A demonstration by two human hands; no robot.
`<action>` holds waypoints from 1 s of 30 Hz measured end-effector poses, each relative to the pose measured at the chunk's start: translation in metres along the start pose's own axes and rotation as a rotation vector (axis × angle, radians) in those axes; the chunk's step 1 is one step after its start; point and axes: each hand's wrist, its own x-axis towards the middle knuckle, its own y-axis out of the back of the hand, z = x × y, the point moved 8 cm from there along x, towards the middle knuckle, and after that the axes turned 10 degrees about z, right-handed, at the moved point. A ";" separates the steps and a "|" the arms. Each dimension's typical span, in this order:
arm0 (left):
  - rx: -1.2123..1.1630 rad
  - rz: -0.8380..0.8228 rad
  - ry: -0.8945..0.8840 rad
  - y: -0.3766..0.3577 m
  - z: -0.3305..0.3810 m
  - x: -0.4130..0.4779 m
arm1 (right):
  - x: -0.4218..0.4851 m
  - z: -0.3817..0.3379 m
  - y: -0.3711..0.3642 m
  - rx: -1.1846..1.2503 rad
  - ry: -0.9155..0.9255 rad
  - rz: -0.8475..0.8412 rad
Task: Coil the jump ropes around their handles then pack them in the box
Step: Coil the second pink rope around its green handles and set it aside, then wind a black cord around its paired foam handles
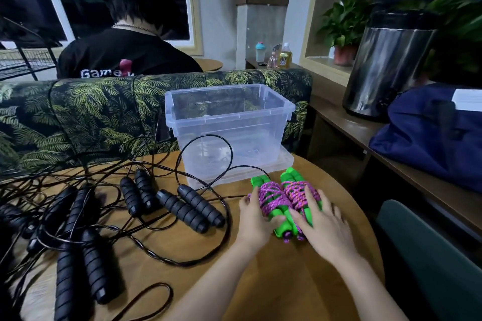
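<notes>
1. The green rope (283, 197) is lying on the surface (287, 284) just in front of the box (234, 135), toward the box's right corner. Its purple cord is wound in crossing turns around the two green handles.
2. The left hand (257, 219) is cupping the bundle's left side, fingers curling round the edge and thumb crossing over a handle.
3. The right hand (322, 227) is lying on the bundle's right side, fingers fairly straight and spread, pressing down rather than closing.
4. The box is standing open on its lid (283, 161), with nothing visible inside.
5. The black ropes (190, 206) are sprawling uncoiled to the box's front left, their cords tangling together.
6. I'm judging the bundle as light, with hard, smooth plastic handles and soft braided cord that could be slipping loose if released.
7. Best hold, I'd say: gripping across the wound middle, squeezing both handles together so the turns are staying trapped, not lifting by a bare handle end.
</notes>
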 end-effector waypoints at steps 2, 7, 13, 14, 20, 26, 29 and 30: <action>-0.014 0.003 0.015 0.000 0.002 0.010 | 0.010 0.000 -0.003 -0.027 0.010 0.008; 0.035 -0.025 0.008 0.003 0.004 0.022 | 0.025 -0.005 -0.009 -0.061 0.040 -0.019; 0.202 0.028 -0.211 0.056 0.018 0.011 | 0.012 -0.046 0.016 -0.121 0.178 0.074; 0.215 0.047 -0.250 0.070 0.016 0.008 | 0.007 -0.061 0.020 -0.087 0.227 0.091; 0.748 0.077 -0.294 0.146 -0.041 -0.008 | -0.020 -0.154 0.012 0.172 0.455 0.117; 0.896 -0.007 -0.371 0.151 -0.075 -0.006 | -0.016 -0.205 -0.028 0.127 0.403 -0.027; 0.870 0.038 -0.434 0.148 -0.076 0.002 | -0.011 -0.212 -0.033 0.162 0.338 -0.100; 0.849 0.045 -0.449 0.148 -0.075 0.004 | -0.009 -0.212 -0.034 0.191 0.318 -0.111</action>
